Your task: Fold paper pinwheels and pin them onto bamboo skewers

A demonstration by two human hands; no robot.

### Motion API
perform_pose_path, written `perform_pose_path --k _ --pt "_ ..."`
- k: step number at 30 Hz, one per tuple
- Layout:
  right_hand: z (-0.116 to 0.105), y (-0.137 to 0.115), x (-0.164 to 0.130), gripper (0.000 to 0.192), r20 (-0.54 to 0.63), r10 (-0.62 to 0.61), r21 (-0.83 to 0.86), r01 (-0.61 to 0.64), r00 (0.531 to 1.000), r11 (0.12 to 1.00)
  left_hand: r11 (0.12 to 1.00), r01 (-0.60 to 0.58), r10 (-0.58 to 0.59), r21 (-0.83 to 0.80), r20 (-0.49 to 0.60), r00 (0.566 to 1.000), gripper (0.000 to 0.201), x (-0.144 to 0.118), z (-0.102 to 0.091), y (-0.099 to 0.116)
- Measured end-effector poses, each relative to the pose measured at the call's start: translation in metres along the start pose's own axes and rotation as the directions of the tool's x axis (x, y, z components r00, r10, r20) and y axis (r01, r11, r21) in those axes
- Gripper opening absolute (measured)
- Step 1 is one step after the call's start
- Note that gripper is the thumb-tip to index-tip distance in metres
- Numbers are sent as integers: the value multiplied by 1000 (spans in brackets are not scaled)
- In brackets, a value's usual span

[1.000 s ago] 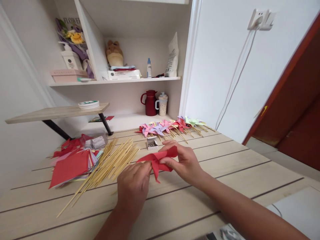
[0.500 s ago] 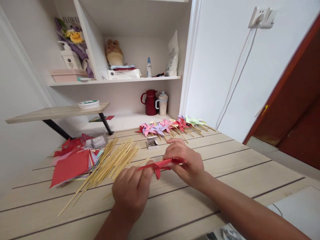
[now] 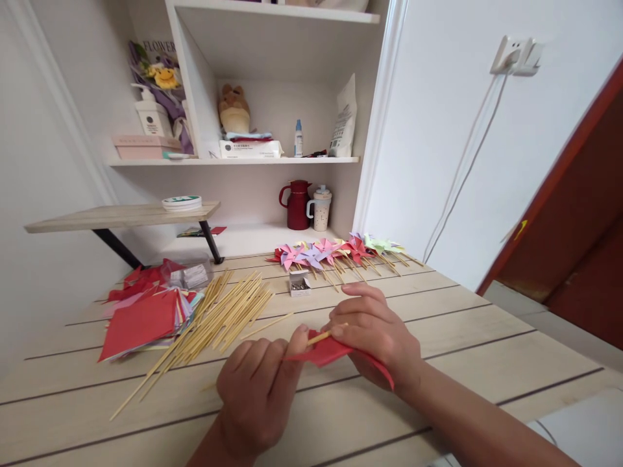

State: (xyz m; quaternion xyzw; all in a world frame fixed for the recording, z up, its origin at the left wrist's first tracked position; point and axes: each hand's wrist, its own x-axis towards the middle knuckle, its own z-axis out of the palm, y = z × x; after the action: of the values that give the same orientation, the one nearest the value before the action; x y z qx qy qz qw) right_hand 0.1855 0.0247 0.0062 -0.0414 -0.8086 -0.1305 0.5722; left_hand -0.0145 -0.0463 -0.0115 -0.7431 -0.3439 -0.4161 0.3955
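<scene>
On my screen I see a heap of bamboo skewers (image 3: 214,323) on the bench (image 3: 487,337), coloured paper sheets (image 3: 141,316) left of them, a small pin box (image 3: 299,283) behind, a row of finished pinwheels (image 3: 335,250) further back, and a red jug (image 3: 298,205) beside a mug (image 3: 320,208) on the low shelf.

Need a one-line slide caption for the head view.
Both hands, left hand and right hand, hold a folded red paper pinwheel against a bamboo stick over the wooden table.

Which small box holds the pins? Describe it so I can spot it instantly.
On the wooden table, look just in front of the row of finished pinwheels near the shelf unit. The small open white box sits there alone, right of the skewer pile, the only boxy white item nearby.
</scene>
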Motion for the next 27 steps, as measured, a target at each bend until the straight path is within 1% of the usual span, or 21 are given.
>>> perform_pose_path --k 3,8,10,13,16,20,24,26,27 --pt "-3 0 2 20 0 -46 -34 46 999 998 1000 -7 7 -6 -4 1000 21 2 -3 0" --pt "-7 0 6 17 26 -55 -53 57 998 997 999 -22 22 -31 -6 1000 28 5 -6 -2" --pt "-7 1 6 17 24 -59 -47 60 998 997 1000 -24 24 -19 8 1000 28 4 -6 -2" --pt "-4 3 5 21 -9 -42 -45 42 999 998 1000 -29 29 10 13 999 25 3 -6 -3" --pt "1 5 2 24 -48 4 -39 -6 999 999 999 -33 33 8 2 999 25 3 -6 -3" --pt "4 8 0 24 -44 42 -26 -43 998 999 1000 -25 25 6 -1 1000 20 6 -3 -3" --pt "6 12 -1 30 -21 81 25 -81 996 996 998 38 -39 -44 -39 998 15 5 4 -4" --pt "7 15 -1 37 -14 129 74 -127 992 989 989 117 -123 -86 -61 991 14 2 10 -4" --pt "8 15 -1 41 -13 169 103 -166 986 981 979 176 -183 -107 -60 981 14 0 13 -5"
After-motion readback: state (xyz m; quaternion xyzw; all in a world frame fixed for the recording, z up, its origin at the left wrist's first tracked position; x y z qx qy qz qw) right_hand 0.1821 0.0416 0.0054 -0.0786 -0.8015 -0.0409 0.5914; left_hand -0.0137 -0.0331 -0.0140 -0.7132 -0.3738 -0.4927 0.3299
